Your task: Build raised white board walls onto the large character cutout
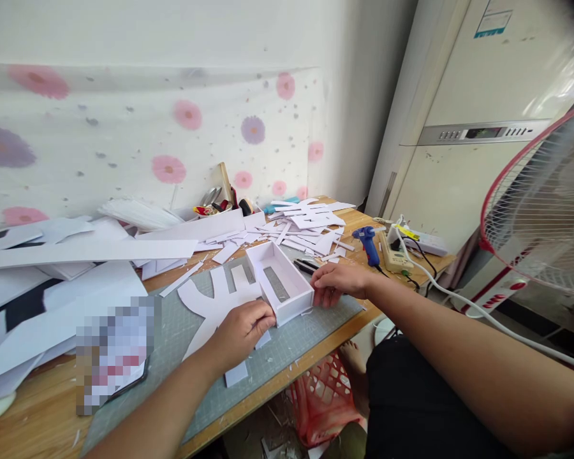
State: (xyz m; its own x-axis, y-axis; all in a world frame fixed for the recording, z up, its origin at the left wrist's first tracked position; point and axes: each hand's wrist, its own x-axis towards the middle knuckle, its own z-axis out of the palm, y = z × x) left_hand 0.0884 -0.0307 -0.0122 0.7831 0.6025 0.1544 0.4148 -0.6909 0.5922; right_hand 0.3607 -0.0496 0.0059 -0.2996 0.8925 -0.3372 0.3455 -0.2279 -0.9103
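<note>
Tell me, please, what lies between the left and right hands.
In the head view, the near end of the white box lies between the left hand and right hand.

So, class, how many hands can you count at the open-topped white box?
2: the left hand is at the near left corner of the white box, and the right hand is at its near right corner. Some fingers are partly hidden.
</note>
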